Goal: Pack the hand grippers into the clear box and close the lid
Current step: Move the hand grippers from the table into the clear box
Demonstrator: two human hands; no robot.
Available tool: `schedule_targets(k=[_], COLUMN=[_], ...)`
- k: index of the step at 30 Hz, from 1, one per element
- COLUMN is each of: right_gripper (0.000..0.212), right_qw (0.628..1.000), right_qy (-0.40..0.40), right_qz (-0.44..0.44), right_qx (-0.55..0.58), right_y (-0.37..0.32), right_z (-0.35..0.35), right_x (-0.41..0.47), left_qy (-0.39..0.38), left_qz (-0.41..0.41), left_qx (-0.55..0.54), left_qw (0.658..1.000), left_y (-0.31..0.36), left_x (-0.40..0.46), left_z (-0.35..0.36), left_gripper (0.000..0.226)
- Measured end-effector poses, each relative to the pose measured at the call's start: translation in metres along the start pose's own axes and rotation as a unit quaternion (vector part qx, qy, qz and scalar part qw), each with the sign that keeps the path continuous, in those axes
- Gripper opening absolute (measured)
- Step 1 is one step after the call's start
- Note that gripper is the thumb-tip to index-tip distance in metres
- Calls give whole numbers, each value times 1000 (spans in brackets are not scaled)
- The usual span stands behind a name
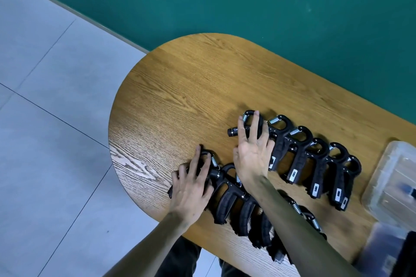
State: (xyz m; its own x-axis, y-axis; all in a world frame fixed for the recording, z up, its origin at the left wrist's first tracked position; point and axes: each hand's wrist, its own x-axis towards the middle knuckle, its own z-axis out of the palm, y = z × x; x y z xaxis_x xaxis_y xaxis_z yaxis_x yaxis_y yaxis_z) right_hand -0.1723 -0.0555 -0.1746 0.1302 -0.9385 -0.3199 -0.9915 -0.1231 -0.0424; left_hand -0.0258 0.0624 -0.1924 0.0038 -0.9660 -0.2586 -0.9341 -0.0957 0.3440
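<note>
Hand grippers (299, 159) overlap in rows; left hand (191, 184) and right hand (253, 150) press flat, gripping nothing; lifting one may drag its neighbours off the table (191, 87)

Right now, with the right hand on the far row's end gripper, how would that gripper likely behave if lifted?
The gripper looks rigid, so it probably lifts as one piece. Its spring may let the handles flex. It overlaps its neighbour, so it might drag that along.

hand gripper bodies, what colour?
Black, with silver metal springs; the hand grippers show clearest in the head view, far row on the wooden table.
</note>
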Motion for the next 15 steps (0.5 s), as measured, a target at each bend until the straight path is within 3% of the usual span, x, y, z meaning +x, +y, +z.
schedule_targets(k=[15], right_gripper=[96], right_qw=[997], right_qy=[47], right_qz=[27], right_qx=[50], right_y=[33], right_z=[-29], right_x=[-52], left_qy=[72], left_qz=[-101], left_qx=[-43], left_qw=[991], left_y=[57], left_x=[23], left_z=[-26], left_gripper=[72])
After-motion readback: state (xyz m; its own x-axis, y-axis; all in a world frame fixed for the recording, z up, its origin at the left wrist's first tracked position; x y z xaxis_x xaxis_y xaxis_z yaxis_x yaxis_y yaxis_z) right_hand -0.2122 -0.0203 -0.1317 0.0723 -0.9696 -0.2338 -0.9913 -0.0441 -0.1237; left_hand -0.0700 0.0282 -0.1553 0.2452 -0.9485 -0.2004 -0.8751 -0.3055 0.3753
